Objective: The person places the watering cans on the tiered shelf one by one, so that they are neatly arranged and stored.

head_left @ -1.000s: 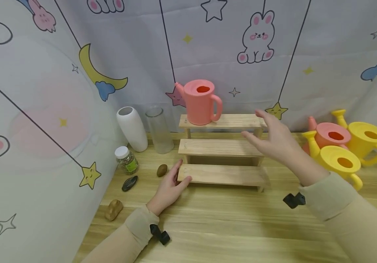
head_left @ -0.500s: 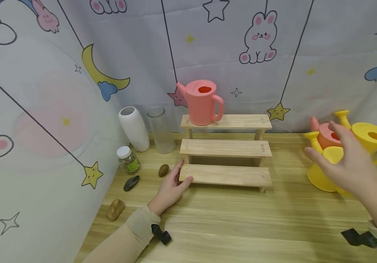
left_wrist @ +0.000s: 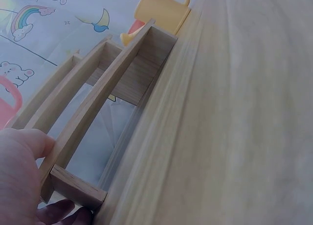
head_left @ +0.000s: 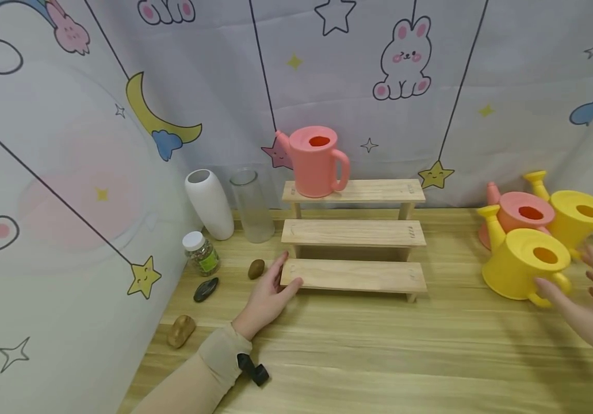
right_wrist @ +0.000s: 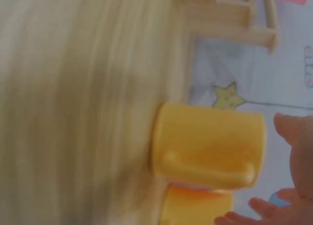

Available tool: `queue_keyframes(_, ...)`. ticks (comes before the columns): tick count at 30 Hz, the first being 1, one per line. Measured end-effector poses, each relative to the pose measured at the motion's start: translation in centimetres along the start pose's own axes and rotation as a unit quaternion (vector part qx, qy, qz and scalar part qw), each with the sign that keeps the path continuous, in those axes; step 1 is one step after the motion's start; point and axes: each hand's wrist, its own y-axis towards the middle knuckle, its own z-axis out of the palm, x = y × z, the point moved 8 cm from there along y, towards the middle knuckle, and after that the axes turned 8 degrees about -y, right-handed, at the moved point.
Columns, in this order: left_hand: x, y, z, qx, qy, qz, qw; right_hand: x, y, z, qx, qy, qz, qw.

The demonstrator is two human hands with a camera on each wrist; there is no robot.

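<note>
Right hand (head_left: 588,310) has swung from beside the rack (head_left: 353,275) over to the front yellow watering can (head_left: 524,267), fingers loosely spread, nothing grasped yet. That can's on the worktop (head_left: 379,356), just in front of a pink can (head_left: 516,214) and another yellow can (head_left: 567,221). I'd say hook the looped handle (head_left: 563,282) and lift straight, so the neighbours don't get bumped. Looks like smooth, rounded plastic. Left hand (head_left: 267,302) grips the end of the rack's flat, pale-wood bottom plank.
</note>
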Motion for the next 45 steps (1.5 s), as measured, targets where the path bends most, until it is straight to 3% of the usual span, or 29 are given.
queue_keyframes(5,0.0,0.1,0.1,0.005,0.002,0.004,1.0000,-3.2,-1.3,1.6,0.058,0.035,0.062,0.996)
queue_keyframes(10,0.2,0.1,0.0,0.003,0.012,0.005,0.9999,-4.8,-1.6,2.1,0.065,0.061,0.063,0.994)
queue_keyframes(19,0.5,-0.1,-0.1,0.003,0.011,0.000,0.9999,-4.8,-1.3,2.1,0.068,0.026,0.042,0.996)
queue_keyframes(27,0.5,-0.1,-0.1,0.003,0.017,-0.001,0.9998,-4.6,-1.1,2.4,0.082,0.050,0.032,0.995)
queue_keyframes(34,0.4,0.0,0.0,0.004,0.014,-0.002,0.9999,-3.5,-1.6,2.3,0.062,0.064,-0.006,0.996)
queue_keyframes(37,0.4,0.0,0.0,0.004,0.010,-0.001,0.9999,-2.6,-1.7,1.4,0.031,0.102,-0.018,0.994)
queue_keyframes(42,0.3,0.0,0.0,-0.001,0.006,-0.001,1.0000,0.1,-0.7,-1.3,-0.027,0.218,-0.106,0.970)
queue_keyframes(45,0.3,0.0,0.0,-0.003,0.001,-0.002,1.0000,2.1,0.3,-2.7,-0.042,0.231,-0.135,0.963)
